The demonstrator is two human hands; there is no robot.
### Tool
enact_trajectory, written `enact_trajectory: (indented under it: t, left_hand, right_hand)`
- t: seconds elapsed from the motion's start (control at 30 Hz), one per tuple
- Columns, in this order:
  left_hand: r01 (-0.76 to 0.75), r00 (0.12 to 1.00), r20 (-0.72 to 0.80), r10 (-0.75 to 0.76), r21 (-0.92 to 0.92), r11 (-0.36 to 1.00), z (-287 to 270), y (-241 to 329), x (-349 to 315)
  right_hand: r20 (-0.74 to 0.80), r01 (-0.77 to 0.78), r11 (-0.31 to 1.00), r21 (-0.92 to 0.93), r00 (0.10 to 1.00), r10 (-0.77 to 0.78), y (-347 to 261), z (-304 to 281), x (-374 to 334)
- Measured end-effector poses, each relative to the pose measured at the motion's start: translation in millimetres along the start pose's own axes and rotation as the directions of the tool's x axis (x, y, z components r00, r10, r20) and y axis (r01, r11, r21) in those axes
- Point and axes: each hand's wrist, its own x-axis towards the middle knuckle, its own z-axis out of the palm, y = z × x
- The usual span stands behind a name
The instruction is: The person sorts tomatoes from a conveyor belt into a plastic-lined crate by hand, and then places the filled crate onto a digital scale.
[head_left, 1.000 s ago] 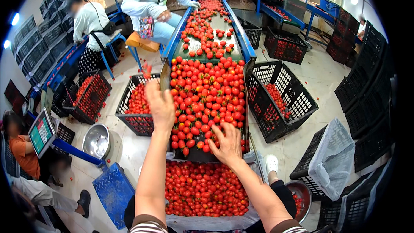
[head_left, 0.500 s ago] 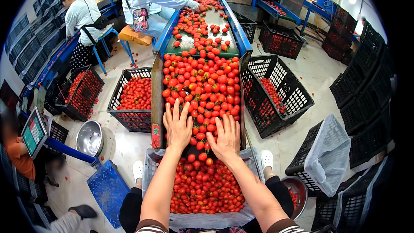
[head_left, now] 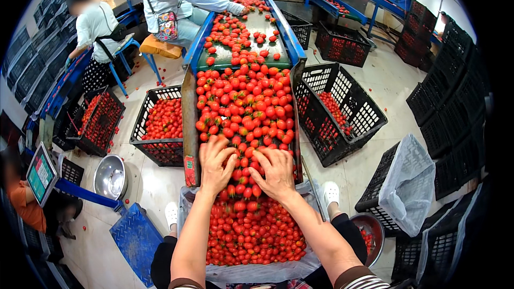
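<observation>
Many red cherry tomatoes [head_left: 246,99] cover the metal-sided chute [head_left: 190,128] at the end of a conveyor. My left hand [head_left: 216,167] rests over the tomatoes at the chute's near left, fingers apart, bent and slightly blurred. On the near right, my right hand [head_left: 275,173] lies over them too, fingers curved and spread. Neither hand grips a tomato that I can see. Between my palms, tomatoes run over the chute's lip. Below it, between my legs, stands a crate with a clear plastic liner [head_left: 235,274], heaped with more tomatoes [head_left: 254,235].
Black crates with tomatoes flank the chute, one left [head_left: 160,152] and one right [head_left: 342,112]. A lined crate [head_left: 407,192] stands farther right. At left are a steel bowl [head_left: 111,176] and a blue platform scale [head_left: 136,243]. A seated person [head_left: 176,0] reaches over the belt [head_left: 267,28].
My fingers have bent and drawn inward from a flatter, stretched position. Tomatoes are now tumbling over the lip between my hands into the lined crate. The view has shifted slightly.
</observation>
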Motion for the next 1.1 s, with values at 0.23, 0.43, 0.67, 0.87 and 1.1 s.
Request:
enact_trajectory:
  t: [0.23, 0.43, 0.67, 0.87, 1.1]
  left_hand:
    - [0.164, 0.979, -0.157, -0.131, 0.221, 0.961, 24.7, 23.9, 46.7]
    - [-0.296, 0.953, 0.050, 0.298, -0.040, 0.954, 39.6, 67.8, 85.9]
    - [-0.439, 0.829, 0.468, 0.305, 0.208, 0.874, 61.9, 110.9, 85.4]
    - [-0.115, 0.970, 0.237, 0.055, 0.248, 0.962, 78.9, 130.1, 61.6]
    - [0.015, 0.994, -0.104, -0.022, -0.062, 0.998, 13.9, 107.1, 54.6]
  right_hand:
    - [-0.304, 0.041, 0.992, -0.117, 0.950, -0.075, -6.4, 6.9, -3.9]
    - [-0.243, 0.068, 0.988, -0.137, 0.965, -0.100, -9.7, 2.6, -5.1]
    - [0.004, -0.082, 0.991, 0.103, 0.997, 0.082, -11.3, 16.0, -2.7]
    - [-0.169, 0.070, 0.946, -0.317, 0.977, -0.128, -3.5, 26.1, -11.0]
    - [-0.054, -0.002, 0.987, -0.158, 0.999, -0.006, -8.6, 4.1, -3.0]
